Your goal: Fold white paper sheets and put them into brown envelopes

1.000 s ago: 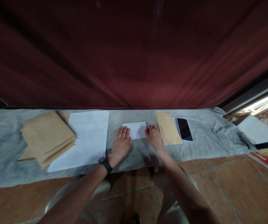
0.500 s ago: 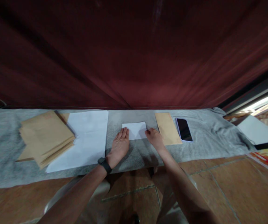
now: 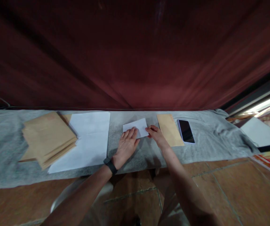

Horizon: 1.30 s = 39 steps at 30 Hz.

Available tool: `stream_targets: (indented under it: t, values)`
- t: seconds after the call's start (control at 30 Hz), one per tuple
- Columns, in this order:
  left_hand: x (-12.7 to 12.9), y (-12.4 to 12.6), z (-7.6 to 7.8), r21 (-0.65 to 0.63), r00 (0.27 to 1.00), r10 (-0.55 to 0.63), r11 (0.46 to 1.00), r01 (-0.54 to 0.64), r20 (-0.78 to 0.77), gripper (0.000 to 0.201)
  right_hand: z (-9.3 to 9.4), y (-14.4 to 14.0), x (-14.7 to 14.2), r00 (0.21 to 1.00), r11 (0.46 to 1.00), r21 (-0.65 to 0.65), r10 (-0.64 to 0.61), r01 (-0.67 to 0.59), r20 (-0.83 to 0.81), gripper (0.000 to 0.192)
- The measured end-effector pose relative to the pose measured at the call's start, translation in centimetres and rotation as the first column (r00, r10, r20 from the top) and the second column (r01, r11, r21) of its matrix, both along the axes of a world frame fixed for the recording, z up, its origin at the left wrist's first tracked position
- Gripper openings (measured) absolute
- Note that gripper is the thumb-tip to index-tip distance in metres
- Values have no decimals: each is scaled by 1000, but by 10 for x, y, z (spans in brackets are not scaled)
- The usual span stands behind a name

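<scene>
— How far along is it?

— The small folded white paper [image 3: 136, 126] is lying on the grey cloth-covered surface [image 3: 203, 147]. The left hand [image 3: 126, 147] is pressing flat on it, fingers spread; the right hand [image 3: 156, 135] is pinching its right edge. I'd say the creasing is nearly done.

— And what's left?

— The stiff tan envelope [image 3: 170, 129] beside it is lying unfilled, as far as I can see.
</scene>
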<state>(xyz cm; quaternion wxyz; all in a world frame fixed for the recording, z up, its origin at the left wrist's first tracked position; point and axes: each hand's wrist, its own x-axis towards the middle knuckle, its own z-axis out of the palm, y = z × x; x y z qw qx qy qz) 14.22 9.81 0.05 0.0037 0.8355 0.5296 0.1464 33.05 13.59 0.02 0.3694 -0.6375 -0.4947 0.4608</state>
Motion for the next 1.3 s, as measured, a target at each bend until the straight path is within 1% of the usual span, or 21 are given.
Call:
stream_targets:
  t: [0.1, 0.13, 0.27, 0.33, 0.37, 0.4, 0.43, 0.47, 0.53, 0.6, 0.63, 0.67, 0.7, 0.77, 0.87, 0.93, 1.07, 1.2, 1.23, 1.27, 1.3]
  values:
    - [5, 2, 9, 21, 1000, -2, 1000, 2, 8, 43, 7, -3, -4, 954, 998, 58, 8, 10, -301, 40]
    - [7, 3, 12, 16, 1000, -8, 1000, 8, 12, 40, 10, -4, -6, 931, 998, 67, 18, 7, -365, 43]
    - [6, 8, 26, 4, 994, 5, 1000, -5, 106, 30, 21, -9, -9, 896, 999, 39, 48, -35, -442, 47]
    - [2, 13, 32, 13, 967, 71, 997, -76, 245, 28, 22, -10, -9, 896, 999, 18, 31, -26, -443, 51]
    - [-1, 16, 35, 10, 932, 117, 992, -128, 344, 27, 21, -10, -9, 904, 1000, 16, 18, -12, -427, 51]
    - [-4, 19, 38, -9, 872, 167, 983, -183, 460, 25, 19, -10, -9, 917, 1000, 18, 5, 2, -399, 49]
    - [-7, 22, 39, -51, 782, 216, 972, -230, 585, 23, 17, -10, -9, 932, 1000, 23, -6, 15, -361, 47]
    - [-10, 25, 41, -114, 662, 260, 960, -256, 703, 21, 13, -10, -9, 946, 999, 26, -19, 29, -323, 44]
    - [-15, 31, 40, -262, 364, 334, 936, -234, 870, 20, 7, -10, -11, 957, 999, -2, -39, 40, -289, 39]
    - [-16, 34, 37, -383, 80, 397, 912, -148, 914, 24, 3, -12, -14, 936, 998, -61, -44, 24, -350, 37]
    - [-15, 35, 34, -432, -33, 431, 896, -105, 902, 27, 1, -12, -16, 914, 996, -89, -45, 10, -402, 37]
    - [-14, 35, 31, -478, -124, 468, 876, -67, 875, 30, 1, -13, -17, 889, 994, -107, -44, -5, -455, 38]
    - [-13, 33, 27, -521, -189, 508, 853, -27, 841, 33, 0, -13, -18, 867, 994, -113, -48, -9, -496, 37]
    - [-10, 30, 20, -591, -243, 585, 805, 57, 774, 37, 0, -13, -19, 854, 994, -105, -74, 22, -515, 35]
    - [-9, 25, 11, -643, -211, 660, 751, 150, 721, 36, 0, -9, -14, 923, 994, -75, -105, 83, -371, 29]
    - [-11, 25, 6, -663, -174, 679, 734, 147, 713, 32, -2, -6, -7, 963, 993, -65, -108, 94, -249, 25]
    - [-19, 32, 1, -692, -28, 695, 718, 74, 718, 25, -8, -3, 7, 990, 993, -71, -106, 99, -95, 18]
    - [-20, 36, -3, -710, 105, 702, 701, 70, 704, 24, -14, -1, 20, 992, 995, -66, -65, 73, 109, 16]
    - [-20, 35, -3, -705, 179, 689, 708, 42, 703, 25, -14, 0, 22, 985, 996, -63, -53, 64, 166, 17]
    - [-18, 34, -3, -686, 294, 658, 727, -8, 694, 29, -15, 0, 24, 974, 997, -58, -42, 57, 223, 18]
    - [-17, 31, -3, -649, 440, 609, 757, -76, 660, 34, -15, 0, 25, 960, 997, -54, -33, 50, 279, 19]
